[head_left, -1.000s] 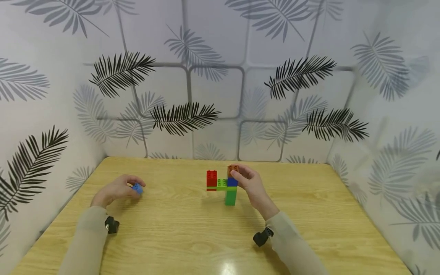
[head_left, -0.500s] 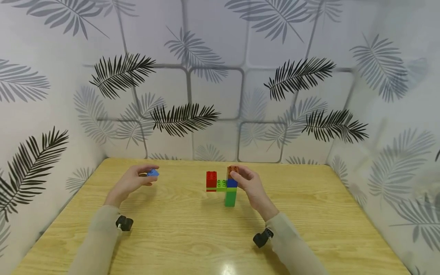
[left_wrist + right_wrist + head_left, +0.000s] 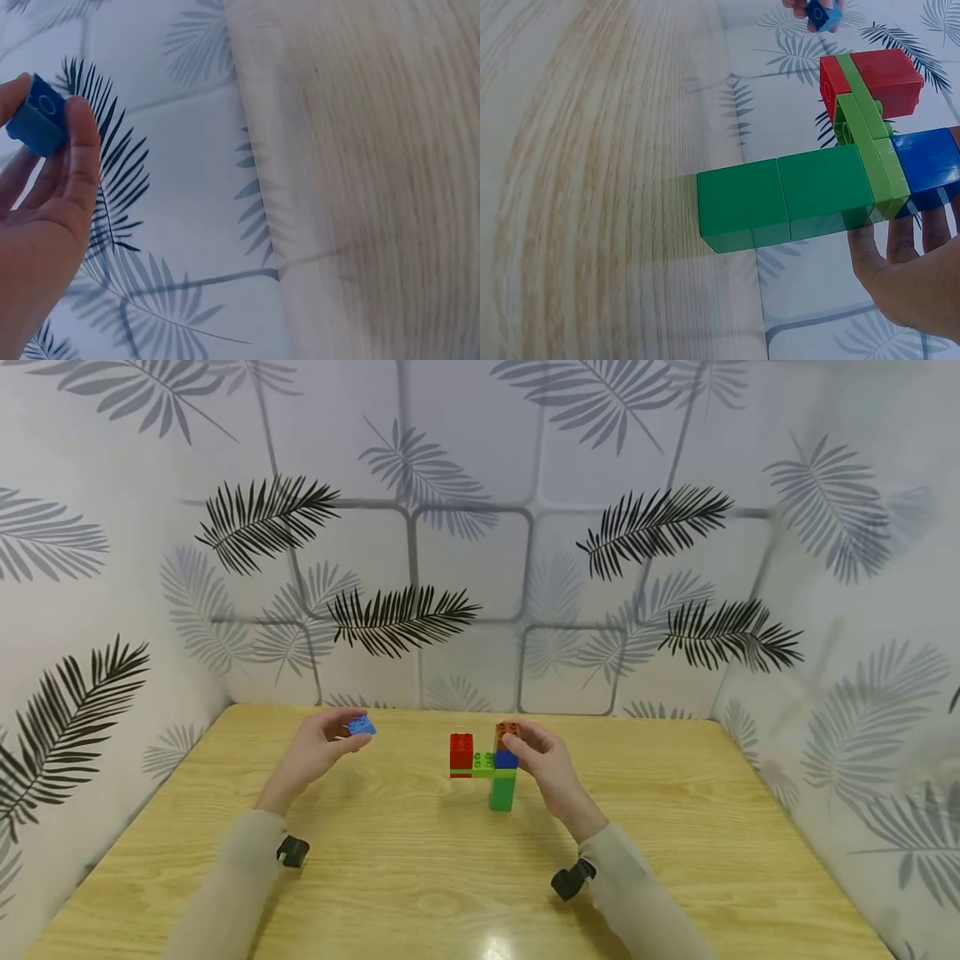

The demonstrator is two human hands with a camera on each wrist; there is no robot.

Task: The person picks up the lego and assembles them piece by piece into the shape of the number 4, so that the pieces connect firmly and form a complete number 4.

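Note:
My left hand (image 3: 311, 758) pinches a light blue brick (image 3: 362, 726) between thumb and fingers, raised over the left part of the table; its hollow underside shows in the left wrist view. Right of centre, an upright tower stands on the table, and my right hand (image 3: 553, 775) grips its upper end from the right. Two stacked green bricks (image 3: 784, 199) form its base. Above them are lime green pieces (image 3: 870, 139), a dark blue brick (image 3: 930, 165) and an orange-brown brick (image 3: 507, 730) on top. The lime arm reaches left, with red pieces (image 3: 461, 752) above and below its end.
The wood-grain table (image 3: 405, 868) spreads out below both hands. White walls (image 3: 480, 668) with leaf prints enclose its back and sides. A small black camera (image 3: 292, 852) is worn at the left wrist, another black camera (image 3: 572, 880) at the right.
My left hand has carried the light blue brick up and to the right, toward the tower, and its fingers now point more rightward. The right hand and the tower hold still.

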